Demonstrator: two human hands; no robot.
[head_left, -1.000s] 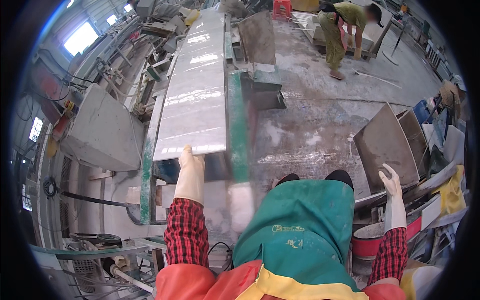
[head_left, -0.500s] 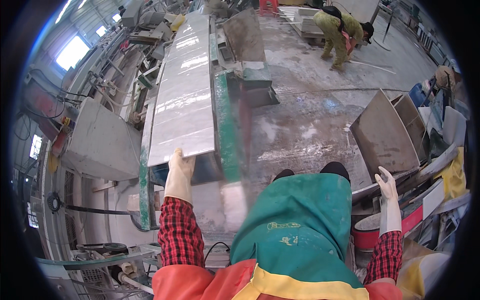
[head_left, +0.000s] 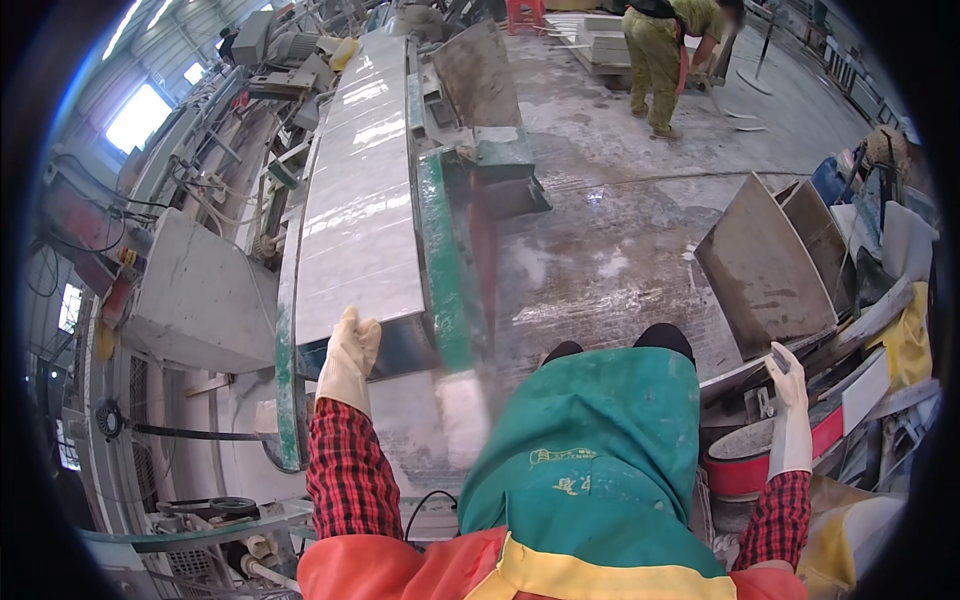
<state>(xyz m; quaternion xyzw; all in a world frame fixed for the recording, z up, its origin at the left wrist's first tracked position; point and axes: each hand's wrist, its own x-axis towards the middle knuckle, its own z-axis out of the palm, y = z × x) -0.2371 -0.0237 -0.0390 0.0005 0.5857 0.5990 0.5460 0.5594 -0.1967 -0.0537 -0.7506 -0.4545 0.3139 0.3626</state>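
On the machine bed at the left lies a long, glossy white-grey stone slab (head_left: 360, 230). My left hand (head_left: 350, 352), in a cream rubber glove, is at the slab's near edge. Its fingers are curled closed over that edge, with the thumb beside them; the underside of the grip is hidden. My right hand (head_left: 790, 392), gloved alike, is raised at the right above a red-sided tub (head_left: 740, 475). The thumb and fingers stand apart, with a dark grey patch between them that I cannot make out clearly.
A green machine rail (head_left: 445, 250) runs along the slab's right side. Large brown boards (head_left: 765, 270) lean at the right. A stone block (head_left: 205, 290) stands at the left. Another person (head_left: 660, 60) bends beside stacked slabs at the far right, on the wet floor (head_left: 610, 240).
My left fingers have curled from lying on the slab's end to closing at its edge. The right hand has moved slightly right, its fingers less spread. The person in the background has shifted.
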